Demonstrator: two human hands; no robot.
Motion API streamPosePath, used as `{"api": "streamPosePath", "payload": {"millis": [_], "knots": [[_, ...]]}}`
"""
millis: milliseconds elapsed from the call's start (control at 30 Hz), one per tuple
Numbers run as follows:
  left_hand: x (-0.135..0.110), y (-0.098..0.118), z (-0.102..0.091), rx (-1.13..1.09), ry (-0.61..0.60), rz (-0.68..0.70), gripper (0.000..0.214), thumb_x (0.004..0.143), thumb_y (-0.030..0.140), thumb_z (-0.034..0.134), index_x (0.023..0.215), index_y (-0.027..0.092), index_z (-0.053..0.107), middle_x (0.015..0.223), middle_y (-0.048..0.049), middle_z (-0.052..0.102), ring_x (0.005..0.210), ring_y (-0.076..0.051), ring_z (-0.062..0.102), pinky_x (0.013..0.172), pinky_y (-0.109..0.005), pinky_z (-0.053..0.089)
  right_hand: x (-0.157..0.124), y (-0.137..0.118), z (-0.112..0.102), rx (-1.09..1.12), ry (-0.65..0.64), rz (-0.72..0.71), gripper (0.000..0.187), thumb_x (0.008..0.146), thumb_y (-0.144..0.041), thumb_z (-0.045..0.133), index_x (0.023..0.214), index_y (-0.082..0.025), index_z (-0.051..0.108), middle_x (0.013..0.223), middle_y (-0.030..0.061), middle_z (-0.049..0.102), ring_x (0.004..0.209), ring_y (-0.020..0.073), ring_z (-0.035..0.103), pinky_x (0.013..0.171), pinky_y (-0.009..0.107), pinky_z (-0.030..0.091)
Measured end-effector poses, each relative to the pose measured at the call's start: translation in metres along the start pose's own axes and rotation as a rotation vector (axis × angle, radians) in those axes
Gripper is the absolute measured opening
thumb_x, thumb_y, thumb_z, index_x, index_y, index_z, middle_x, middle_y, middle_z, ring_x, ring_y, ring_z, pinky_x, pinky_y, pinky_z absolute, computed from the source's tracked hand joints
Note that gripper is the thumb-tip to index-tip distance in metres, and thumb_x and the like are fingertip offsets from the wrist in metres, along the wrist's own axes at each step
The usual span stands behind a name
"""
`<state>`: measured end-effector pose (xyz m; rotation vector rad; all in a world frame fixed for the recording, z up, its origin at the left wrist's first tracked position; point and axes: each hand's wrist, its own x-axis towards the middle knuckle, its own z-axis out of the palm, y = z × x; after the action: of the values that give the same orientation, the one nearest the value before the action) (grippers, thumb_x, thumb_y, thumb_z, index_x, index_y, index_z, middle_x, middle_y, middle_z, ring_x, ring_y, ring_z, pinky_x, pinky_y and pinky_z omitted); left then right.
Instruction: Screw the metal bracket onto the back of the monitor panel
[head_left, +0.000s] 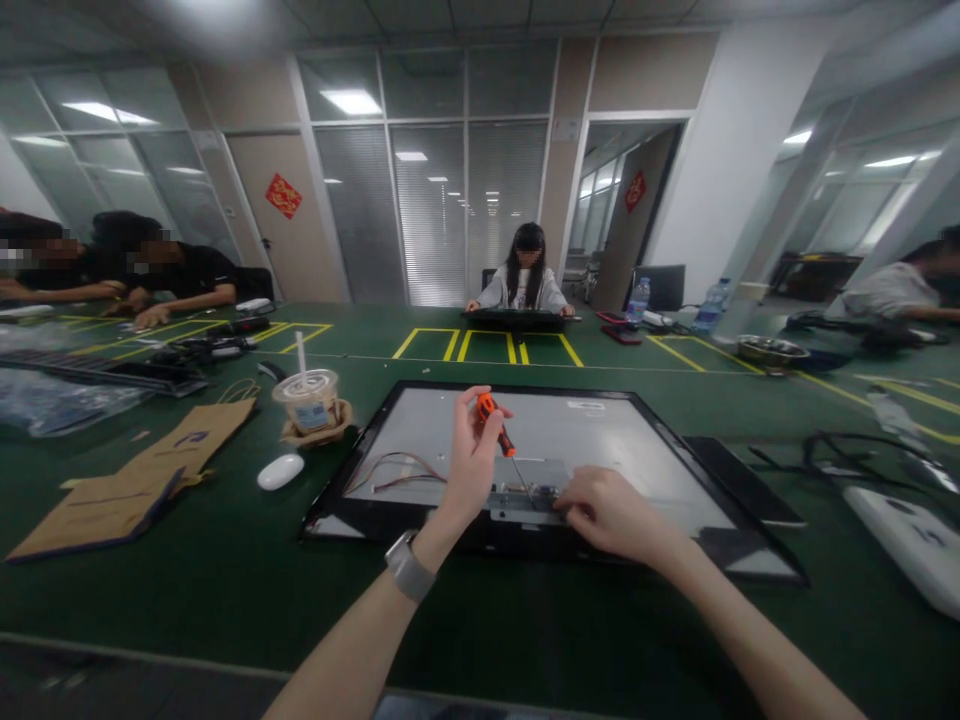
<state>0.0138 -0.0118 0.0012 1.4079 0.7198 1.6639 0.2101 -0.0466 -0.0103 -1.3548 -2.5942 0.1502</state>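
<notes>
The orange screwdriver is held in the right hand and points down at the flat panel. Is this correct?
Not quite: the head view shows the orange screwdriver in the left hand, not the right hand. It does point down at the flat panel.

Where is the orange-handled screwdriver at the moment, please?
In the head view, the screwdriver is near the centre, in the left hand, over the display panel.

- We note the screwdriver (507, 445): plastic-looking handle (487, 406), metal shaft (521, 477).
- We find the panel (559, 437) smooth, metallic-looking.
- Toward the surface's (225, 620) left edge: matt paper bag (142, 485).
</notes>
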Motion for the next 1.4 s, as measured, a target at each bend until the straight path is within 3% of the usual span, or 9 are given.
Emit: {"api": "streamPosePath", "payload": {"millis": [233,500,733,1167,1400], "knots": [[-0.004,-0.005,0.004,0.050,-0.054,0.010,0.026,0.090,0.028,0.051,0.113,0.022,0.039,0.089,-0.0012,0.060,0.073,-0.010,0.057,0.067,-0.023,0.052,0.000,0.007,0.003,0.035,0.096,-0.050,0.031,0.077,-0.013,0.045,0.080,-0.021,0.074,0.072,0.0034,0.070,0.071,0.0157,0.058,0.067,0.025,0.039],[-0.012,-0.016,0.013,0.109,-0.107,0.040,0.026,0.090,0.026,0.052,0.112,0.022,0.040,0.091,-0.0019,0.059,0.083,-0.012,0.058,0.078,-0.026,0.050,0.004,0.036,0.010,-0.053,0.321,0.090,0.032,0.077,-0.011,0.043,0.077,-0.019,0.074,0.071,0.0055,0.070,0.070,0.0166,0.060,0.067,0.026,0.041],[-0.016,-0.027,0.013,0.148,-0.136,0.081,0.027,0.091,0.027,0.052,0.114,0.022,0.041,0.094,-0.0030,0.059,0.086,-0.013,0.058,0.081,-0.030,0.049,0.003,0.049,0.010,-0.070,0.343,0.152,0.032,0.077,-0.011,0.043,0.078,-0.019,0.074,0.075,0.0055,0.071,0.072,0.0168,0.062,0.069,0.026,0.043],[-0.016,-0.027,0.013,0.197,-0.158,0.071,0.028,0.090,0.027,0.052,0.115,0.021,0.042,0.095,-0.0039,0.059,0.085,-0.014,0.058,0.082,-0.030,0.049,0.003,0.044,0.004,-0.066,0.313,0.183,0.032,0.078,-0.014,0.043,0.081,-0.019,0.074,0.076,0.0062,0.071,0.073,0.0173,0.061,0.070,0.027,0.042],[-0.007,-0.015,0.015,0.309,-0.370,0.111,0.030,0.093,0.025,0.046,0.123,0.021,0.044,0.115,-0.0114,0.061,0.096,-0.017,0.060,0.088,-0.035,0.049,0.008,0.052,0.016,-0.029,0.295,0.228,0.036,0.083,-0.014,0.041,0.104,-0.015,0.070,0.091,0.0084,0.065,0.088,0.0194,0.060,0.084,0.031,0.043]]}}
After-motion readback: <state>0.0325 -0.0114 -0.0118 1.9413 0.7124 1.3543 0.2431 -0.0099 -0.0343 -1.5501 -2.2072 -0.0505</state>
